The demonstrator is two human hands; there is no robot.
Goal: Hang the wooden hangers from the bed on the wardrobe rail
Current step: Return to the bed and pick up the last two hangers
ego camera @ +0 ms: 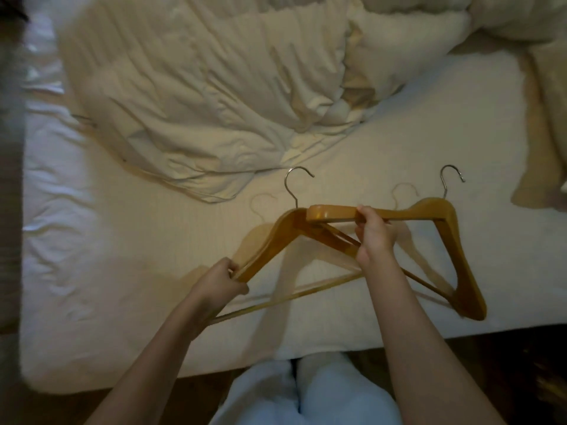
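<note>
Pick-up step in hand: left hand (221, 279) grips the left hanger (277, 237) at its shoulder end, right hand (375, 233) clasps the right hanger (448, 237) at its arm, both lifted just above the bed (399, 133). Hooks point to 12 o'clock (wardrobe rail not in view); next move calls for turning away to find it

Hangers (368, 237) before duvet (214, 87), above bed (122, 240)

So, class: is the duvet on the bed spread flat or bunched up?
Bunched up: the duvet lies crumpled in folds, leaving bare mattress beside it.
</note>
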